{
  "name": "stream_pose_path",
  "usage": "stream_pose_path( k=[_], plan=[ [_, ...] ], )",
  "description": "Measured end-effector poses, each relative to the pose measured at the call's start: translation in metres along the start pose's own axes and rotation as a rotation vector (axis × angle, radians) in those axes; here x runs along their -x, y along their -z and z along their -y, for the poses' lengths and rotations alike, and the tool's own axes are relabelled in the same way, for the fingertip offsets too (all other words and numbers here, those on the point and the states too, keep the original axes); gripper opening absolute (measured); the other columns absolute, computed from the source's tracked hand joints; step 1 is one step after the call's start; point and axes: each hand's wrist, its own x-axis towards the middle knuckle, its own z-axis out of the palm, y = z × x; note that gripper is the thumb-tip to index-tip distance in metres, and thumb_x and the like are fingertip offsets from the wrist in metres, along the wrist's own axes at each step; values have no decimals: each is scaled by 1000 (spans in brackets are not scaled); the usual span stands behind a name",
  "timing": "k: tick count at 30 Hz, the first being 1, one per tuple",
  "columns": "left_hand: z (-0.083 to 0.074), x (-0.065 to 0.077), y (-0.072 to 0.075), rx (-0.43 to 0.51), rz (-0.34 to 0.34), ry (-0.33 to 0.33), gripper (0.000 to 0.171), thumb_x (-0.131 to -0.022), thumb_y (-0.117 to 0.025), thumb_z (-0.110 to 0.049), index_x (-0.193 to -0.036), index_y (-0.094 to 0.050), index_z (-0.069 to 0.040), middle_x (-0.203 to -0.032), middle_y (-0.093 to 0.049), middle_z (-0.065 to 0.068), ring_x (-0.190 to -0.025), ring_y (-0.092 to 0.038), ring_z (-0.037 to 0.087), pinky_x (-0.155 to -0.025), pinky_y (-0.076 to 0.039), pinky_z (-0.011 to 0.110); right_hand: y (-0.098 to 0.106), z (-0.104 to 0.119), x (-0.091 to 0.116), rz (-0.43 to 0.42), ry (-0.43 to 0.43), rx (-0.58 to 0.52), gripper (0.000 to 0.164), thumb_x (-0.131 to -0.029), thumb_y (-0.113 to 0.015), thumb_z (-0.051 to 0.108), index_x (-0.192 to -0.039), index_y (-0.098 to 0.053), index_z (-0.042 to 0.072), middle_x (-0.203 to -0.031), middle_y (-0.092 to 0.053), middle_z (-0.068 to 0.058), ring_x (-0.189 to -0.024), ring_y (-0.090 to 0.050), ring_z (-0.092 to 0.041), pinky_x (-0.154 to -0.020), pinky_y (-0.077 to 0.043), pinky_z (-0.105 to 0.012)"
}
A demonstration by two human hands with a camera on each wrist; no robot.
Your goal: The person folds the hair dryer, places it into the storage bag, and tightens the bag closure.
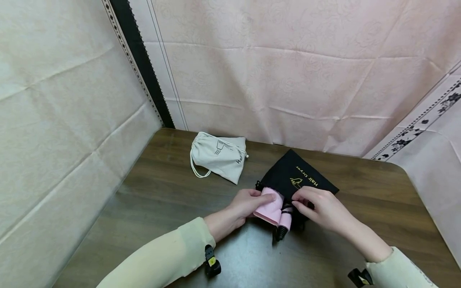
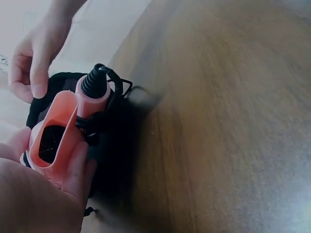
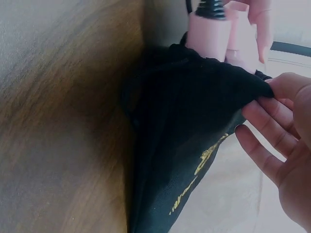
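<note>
A pink hair dryer [image 1: 269,209] lies partly inside a black drawstring pouch [image 1: 288,172] with gold "Hair Dryer" lettering. My left hand [image 1: 248,205] grips the dryer by its nozzle end, thumb on top. In the left wrist view the flat nozzle [image 2: 52,141] points up beside the handle [image 2: 92,102], which has a black cord wrapped at its end. My right hand [image 1: 320,206] pinches the edge of the pouch's mouth between thumb and fingers, as the right wrist view shows. The dryer's inner part is hidden by the pouch.
A white drawstring pouch [image 1: 221,156] with a printed dryer drawing lies behind and to the left on the wooden table [image 1: 173,200]. Patterned pale cloth [image 1: 288,80] hangs behind the table and at its sides.
</note>
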Motion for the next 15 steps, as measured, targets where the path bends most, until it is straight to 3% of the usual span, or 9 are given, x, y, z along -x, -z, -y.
stream_pose_path(
  k=[6, 13, 15],
  plan=[
    [5, -2, -2, -102, -53, -63, 61, -69, -84, -46, -107, -64, -2, -99, -63, 6, -81, -61, 13, -66, -50, 23, -1, -4, 0, -11, -10, 9, 16, -82, -75, 13, -91, -66, 24, -84, -59, 19, -72, -53, 3, -64, -42, -12],
    [2, 4, 5, -24, 63, -53, 58, -76, -81, -32, -117, -59, 2, -97, -67, 9, -73, -66, 12, -65, -55, 26, 0, -8, -1, -30, -19, 11, 15, -82, -74, 14, -92, -67, 22, -85, -60, 18, -72, -56, 0, -65, -41, -12],
    [1, 7, 10, -53, 77, -64, 57, -77, -81, -27, -121, -58, 2, -98, -68, 8, -77, -67, 13, -68, -55, 27, 1, -9, -1, -39, -25, 9, 15, -82, -74, 13, -92, -68, 23, -85, -60, 18, -72, -55, 0, -65, -41, -12]
  ],
)
